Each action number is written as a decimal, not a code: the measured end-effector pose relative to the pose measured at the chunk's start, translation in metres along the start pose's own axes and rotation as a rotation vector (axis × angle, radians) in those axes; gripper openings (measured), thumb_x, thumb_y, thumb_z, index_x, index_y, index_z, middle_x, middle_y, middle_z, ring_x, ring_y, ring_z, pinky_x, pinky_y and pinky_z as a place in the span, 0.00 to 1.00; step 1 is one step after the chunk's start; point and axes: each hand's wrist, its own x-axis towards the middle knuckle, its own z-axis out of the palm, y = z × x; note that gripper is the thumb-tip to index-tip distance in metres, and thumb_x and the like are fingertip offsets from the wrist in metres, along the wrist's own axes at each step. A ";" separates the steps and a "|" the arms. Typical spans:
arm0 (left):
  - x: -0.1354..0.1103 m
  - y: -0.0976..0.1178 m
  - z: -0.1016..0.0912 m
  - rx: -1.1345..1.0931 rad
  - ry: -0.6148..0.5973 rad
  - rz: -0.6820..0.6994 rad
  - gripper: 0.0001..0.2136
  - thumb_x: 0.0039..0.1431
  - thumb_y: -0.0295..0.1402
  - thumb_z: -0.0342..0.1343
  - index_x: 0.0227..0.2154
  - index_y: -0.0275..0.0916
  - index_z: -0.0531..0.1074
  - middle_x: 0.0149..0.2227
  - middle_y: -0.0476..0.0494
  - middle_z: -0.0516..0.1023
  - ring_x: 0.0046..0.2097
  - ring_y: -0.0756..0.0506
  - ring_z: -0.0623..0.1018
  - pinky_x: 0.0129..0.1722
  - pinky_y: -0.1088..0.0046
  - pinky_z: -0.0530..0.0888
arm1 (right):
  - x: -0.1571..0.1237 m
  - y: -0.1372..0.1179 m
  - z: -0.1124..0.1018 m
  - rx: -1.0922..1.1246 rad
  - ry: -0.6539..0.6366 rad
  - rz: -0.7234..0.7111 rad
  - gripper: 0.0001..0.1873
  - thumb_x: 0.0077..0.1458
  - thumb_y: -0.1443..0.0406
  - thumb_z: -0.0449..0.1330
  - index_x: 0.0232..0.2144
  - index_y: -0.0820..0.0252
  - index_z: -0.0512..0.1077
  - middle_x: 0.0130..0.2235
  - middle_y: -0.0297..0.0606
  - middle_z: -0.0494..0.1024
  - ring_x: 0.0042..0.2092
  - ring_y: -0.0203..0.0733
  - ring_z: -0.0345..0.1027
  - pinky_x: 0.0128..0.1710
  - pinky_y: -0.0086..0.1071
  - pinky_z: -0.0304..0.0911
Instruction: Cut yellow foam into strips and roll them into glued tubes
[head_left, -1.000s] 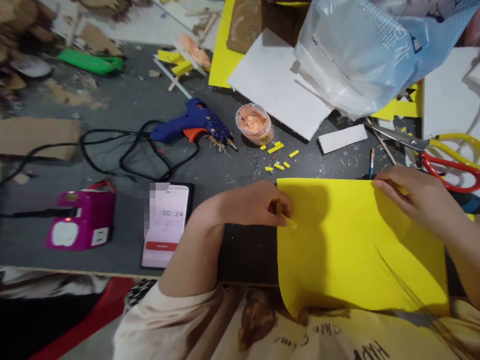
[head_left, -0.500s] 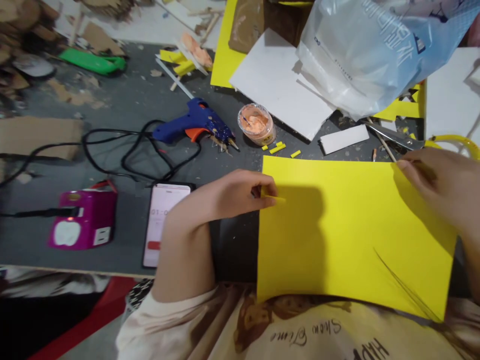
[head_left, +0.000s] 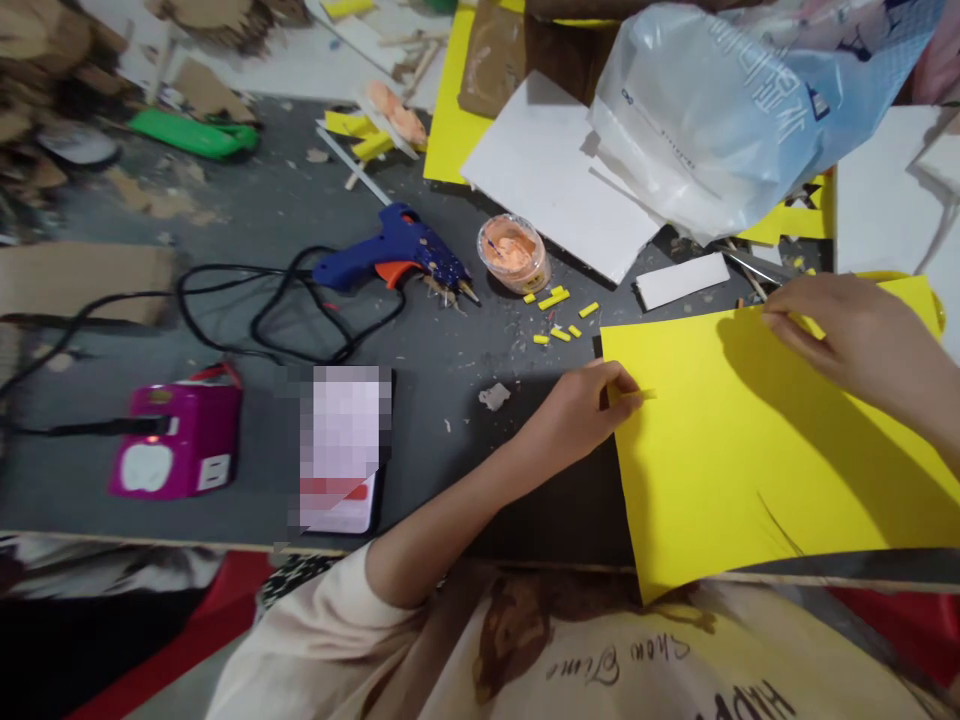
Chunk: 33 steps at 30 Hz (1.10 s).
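A large yellow sheet [head_left: 750,460] lies on the dark grey table [head_left: 450,350] at the front right, its near edge hanging over the table's edge. My left hand [head_left: 585,410] pinches the sheet's left edge, fingers closed on it. My right hand [head_left: 847,335] grips the sheet's far edge near the top right, fingers closed on it. Small yellow offcuts [head_left: 559,312] lie just beyond the sheet's far left corner.
A blue glue gun [head_left: 397,255] with a black cord [head_left: 285,310] lies mid-table beside an orange paste tub [head_left: 514,252]. A phone [head_left: 341,450] and a magenta box [head_left: 176,455] sit front left. White boards [head_left: 555,170] and a plastic bag [head_left: 735,110] are behind.
The yellow sheet has shifted to the right and turned slightly, with both hands still on its edges. My left hand moved right, uncovering the phone.
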 end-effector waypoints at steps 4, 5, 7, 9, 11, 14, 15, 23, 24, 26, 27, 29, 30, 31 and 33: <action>-0.002 0.001 0.005 -0.018 0.018 -0.005 0.02 0.56 0.29 0.55 0.29 0.36 0.70 0.29 0.49 0.72 0.27 0.53 0.67 0.28 0.77 0.64 | 0.017 -0.030 0.011 0.195 0.056 0.069 0.20 0.64 0.57 0.45 0.34 0.62 0.72 0.39 0.48 0.78 0.42 0.51 0.71 0.40 0.40 0.64; -0.002 0.001 0.007 -0.024 0.019 0.000 0.02 0.56 0.29 0.55 0.30 0.36 0.69 0.29 0.49 0.72 0.27 0.53 0.67 0.28 0.77 0.64 | 0.022 -0.039 0.014 0.260 0.045 0.082 0.19 0.65 0.58 0.46 0.37 0.62 0.72 0.41 0.47 0.78 0.44 0.50 0.71 0.43 0.39 0.63; -0.002 0.002 0.008 -0.038 0.010 0.007 0.03 0.57 0.29 0.55 0.30 0.36 0.69 0.29 0.49 0.72 0.28 0.53 0.68 0.29 0.77 0.64 | 0.035 -0.055 0.022 0.360 0.063 0.049 0.17 0.63 0.58 0.47 0.40 0.61 0.72 0.43 0.46 0.78 0.46 0.50 0.70 0.46 0.41 0.62; -0.002 0.003 0.005 -0.047 -0.019 0.011 0.03 0.57 0.30 0.55 0.30 0.36 0.68 0.28 0.50 0.71 0.27 0.53 0.68 0.28 0.77 0.63 | 0.047 -0.067 0.029 0.423 0.028 0.064 0.15 0.62 0.59 0.48 0.41 0.59 0.71 0.44 0.45 0.77 0.47 0.50 0.68 0.47 0.42 0.61; -0.001 0.004 -0.002 -0.053 -0.030 0.031 0.03 0.58 0.30 0.54 0.30 0.37 0.67 0.26 0.52 0.70 0.27 0.53 0.69 0.27 0.77 0.63 | 0.057 -0.073 0.034 0.467 -0.019 0.081 0.13 0.61 0.61 0.48 0.36 0.58 0.71 0.39 0.43 0.77 0.43 0.50 0.68 0.44 0.40 0.60; 0.007 0.002 -0.018 -0.082 0.102 0.106 0.03 0.58 0.30 0.52 0.30 0.37 0.67 0.29 0.51 0.73 0.32 0.52 0.72 0.32 0.78 0.67 | 0.063 -0.072 0.036 0.548 -0.063 0.075 0.09 0.58 0.64 0.50 0.29 0.58 0.68 0.32 0.41 0.73 0.38 0.47 0.66 0.39 0.37 0.59; 0.011 0.001 -0.023 -0.098 0.173 0.117 0.03 0.58 0.30 0.52 0.30 0.37 0.68 0.31 0.50 0.74 0.33 0.52 0.73 0.34 0.78 0.68 | 0.063 -0.070 0.036 0.582 -0.065 0.065 0.07 0.56 0.66 0.51 0.28 0.58 0.67 0.32 0.40 0.72 0.37 0.46 0.66 0.38 0.36 0.58; 0.037 -0.007 -0.018 -0.263 0.393 0.034 0.08 0.51 0.32 0.56 0.34 0.36 0.74 0.26 0.51 0.74 0.26 0.54 0.70 0.27 0.80 0.67 | 0.058 -0.066 0.033 0.715 -0.121 0.090 0.04 0.54 0.67 0.52 0.30 0.57 0.66 0.31 0.35 0.75 0.32 0.40 0.67 0.32 0.31 0.55; 0.037 -0.005 -0.016 -0.307 0.408 0.025 0.08 0.51 0.31 0.55 0.34 0.36 0.74 0.26 0.52 0.74 0.26 0.54 0.70 0.26 0.81 0.67 | 0.058 -0.067 0.034 0.714 -0.115 0.107 0.04 0.54 0.67 0.52 0.30 0.57 0.67 0.31 0.35 0.75 0.32 0.41 0.67 0.32 0.31 0.55; 0.035 -0.001 -0.012 -0.376 0.443 0.011 0.08 0.51 0.29 0.54 0.35 0.37 0.72 0.25 0.53 0.71 0.24 0.55 0.69 0.25 0.81 0.67 | 0.058 -0.068 0.035 0.698 -0.098 0.132 0.04 0.54 0.66 0.53 0.32 0.57 0.68 0.32 0.36 0.76 0.33 0.42 0.69 0.32 0.31 0.55; 0.035 0.001 -0.011 -0.394 0.457 0.004 0.07 0.51 0.28 0.54 0.34 0.38 0.71 0.24 0.54 0.70 0.23 0.56 0.68 0.24 0.81 0.67 | 0.058 -0.068 0.035 0.686 -0.086 0.139 0.05 0.54 0.65 0.54 0.33 0.58 0.68 0.32 0.37 0.76 0.34 0.42 0.69 0.32 0.31 0.56; 0.035 0.004 -0.009 -0.419 0.468 -0.014 0.05 0.50 0.27 0.53 0.32 0.38 0.70 0.25 0.54 0.70 0.22 0.56 0.68 0.23 0.82 0.67 | 0.058 -0.068 0.034 0.661 -0.055 0.152 0.08 0.54 0.64 0.54 0.37 0.57 0.69 0.33 0.37 0.76 0.34 0.43 0.70 0.32 0.31 0.56; 0.035 0.004 -0.008 -0.433 0.467 -0.022 0.04 0.50 0.27 0.54 0.31 0.38 0.70 0.25 0.54 0.71 0.23 0.56 0.68 0.23 0.82 0.68 | 0.058 -0.067 0.033 0.651 -0.042 0.157 0.10 0.54 0.64 0.54 0.39 0.57 0.69 0.32 0.37 0.76 0.34 0.43 0.70 0.32 0.31 0.57; 0.036 0.004 -0.008 -0.447 0.461 -0.030 0.03 0.50 0.27 0.54 0.30 0.37 0.70 0.26 0.53 0.71 0.23 0.56 0.68 0.23 0.82 0.68 | 0.057 -0.066 0.032 0.645 -0.033 0.159 0.11 0.54 0.63 0.54 0.41 0.56 0.69 0.32 0.36 0.76 0.33 0.43 0.70 0.31 0.31 0.57; 0.037 0.004 -0.007 -0.468 0.450 -0.043 0.03 0.50 0.27 0.54 0.30 0.37 0.71 0.25 0.53 0.72 0.23 0.56 0.68 0.23 0.82 0.68 | 0.057 -0.065 0.031 0.649 -0.017 0.152 0.14 0.55 0.63 0.54 0.44 0.56 0.68 0.31 0.35 0.76 0.32 0.43 0.70 0.31 0.31 0.57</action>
